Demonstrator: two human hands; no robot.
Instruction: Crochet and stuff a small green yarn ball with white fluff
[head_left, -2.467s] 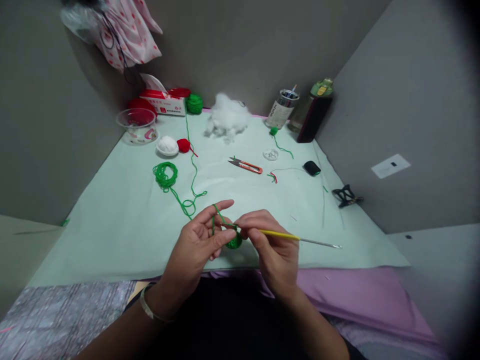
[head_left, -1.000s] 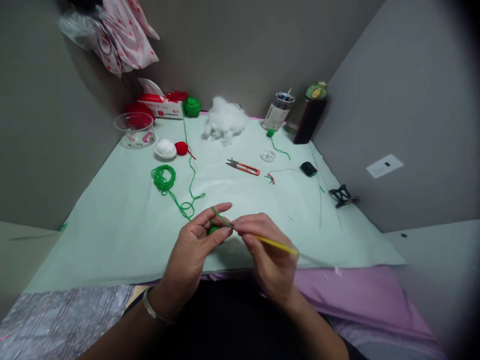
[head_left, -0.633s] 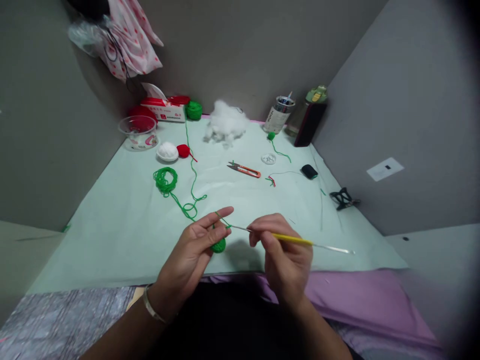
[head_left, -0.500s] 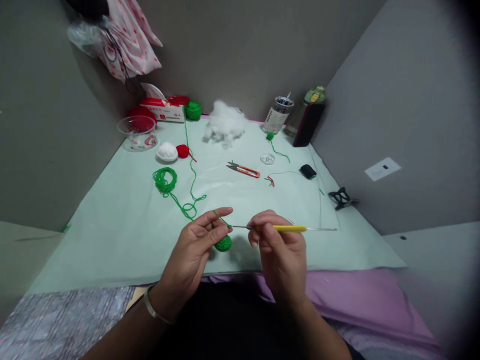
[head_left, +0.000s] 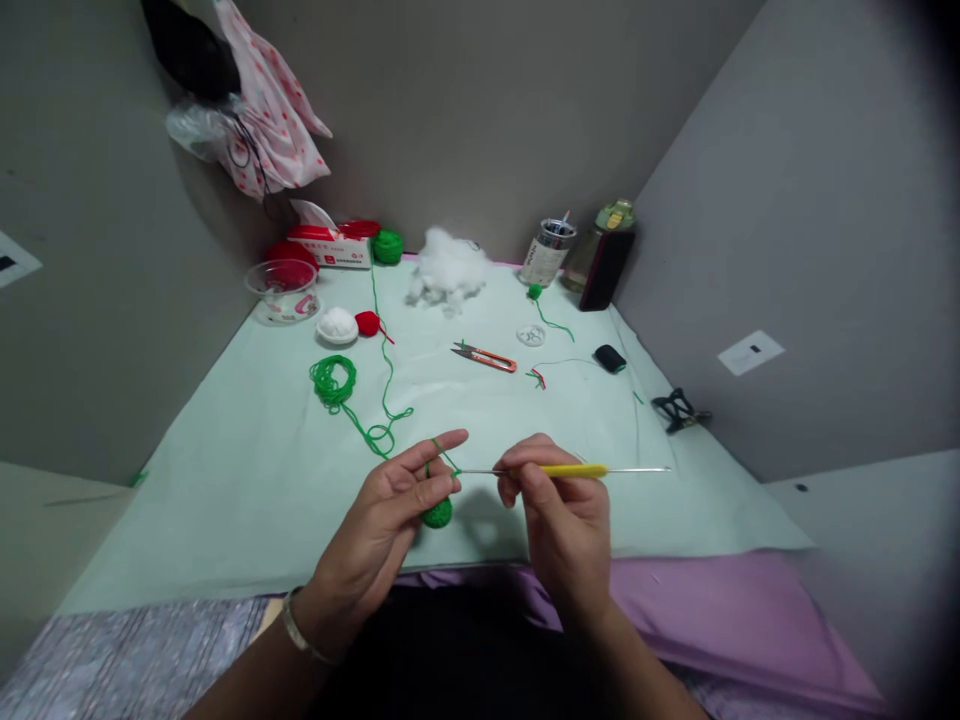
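My left hand [head_left: 397, 505] pinches a small green crocheted piece [head_left: 437, 513] between thumb and fingers, with its lower part hanging below the thumb. Green yarn [head_left: 446, 455] runs over the raised index finger of that hand. In my right hand [head_left: 562, 505] is a crochet hook [head_left: 574, 471] with a yellow grip, held like a pen and level. Its thin metal tip reaches left to the yarn at my left fingertips; whether it sits inside a loop is too small to tell. A loose coil of green yarn [head_left: 332, 382] lies left of my hands.
Thread snips [head_left: 485, 358] lie mid-table. Behind are white stuffing [head_left: 448, 268], a green yarn ball [head_left: 388, 247], a tissue box [head_left: 330, 247] and a plastic tub [head_left: 283, 291]. To the right stand a pen holder [head_left: 547, 253] and a bottle [head_left: 585, 262]; a black claw clip [head_left: 679, 411] lies nearer.
The whole view has shifted, so the table things sit slightly lower in it. Both hands keep their hold on the crocheted piece and the hook, with little change in pose.
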